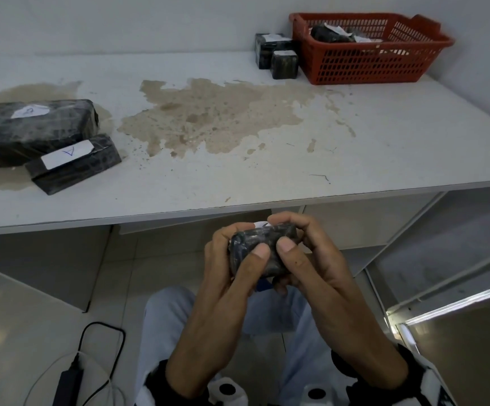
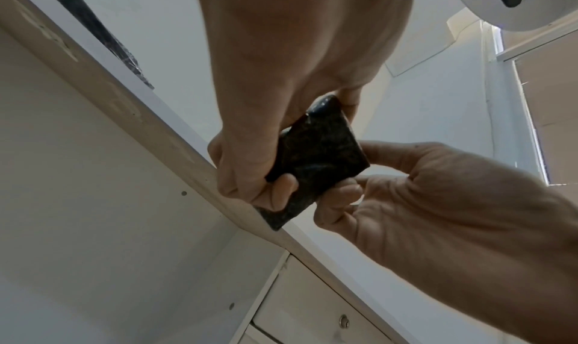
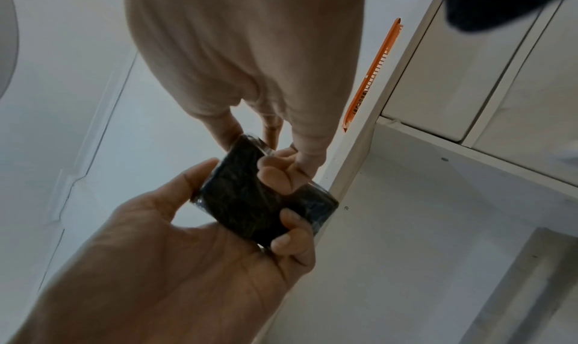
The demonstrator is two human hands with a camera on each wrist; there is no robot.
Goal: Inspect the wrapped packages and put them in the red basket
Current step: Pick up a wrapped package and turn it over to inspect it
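Observation:
A small package (image 1: 255, 241) wrapped in black film, with a white label edge at its top, is held in front of me below the table edge. My left hand (image 1: 240, 244) grips its left side with the thumb on top. My right hand (image 1: 286, 232) grips its right side, also thumb on top. The left wrist view shows the package (image 2: 322, 156) between the left hand (image 2: 250, 156) and the right hand (image 2: 344, 196). In the right wrist view the package (image 3: 237, 201) sits between both hands. The red basket (image 1: 369, 63) stands at the table's far right and holds wrapped packages (image 1: 328, 33).
Two small black packages (image 1: 278, 58) stand left of the basket. A large package (image 1: 33, 127) and a flatter labelled one (image 1: 74, 162) lie at the left on the stained white table (image 1: 384, 127). A charger with cables (image 1: 71, 379) lies on the floor.

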